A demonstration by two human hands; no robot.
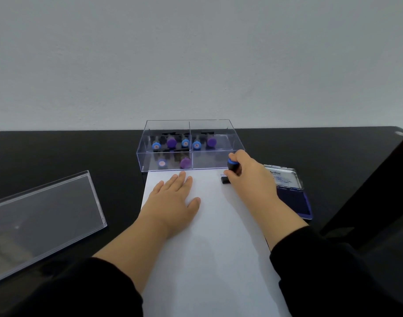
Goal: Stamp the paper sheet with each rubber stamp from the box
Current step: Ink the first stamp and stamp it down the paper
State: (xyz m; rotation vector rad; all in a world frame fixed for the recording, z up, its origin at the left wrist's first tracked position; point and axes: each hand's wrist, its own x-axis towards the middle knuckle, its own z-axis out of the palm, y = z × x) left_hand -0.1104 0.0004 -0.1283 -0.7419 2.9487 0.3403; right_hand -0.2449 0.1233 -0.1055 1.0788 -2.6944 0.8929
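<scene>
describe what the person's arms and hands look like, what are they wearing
Both arms wear black long sleeves, the left sleeve and the right sleeve, pushed up so the forearms are bare. The left hand and the right hand are bare too: no gloves, and no rings, watch or bracelet show. The fabric looks plain, with no visible print or logo.

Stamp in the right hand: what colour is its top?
Blue cap on a black handle, seen in the head view.

Black table (81,152) — paper sheet (207,236), box (168,167), lid (43,213), inkpad (292,202).
</scene>
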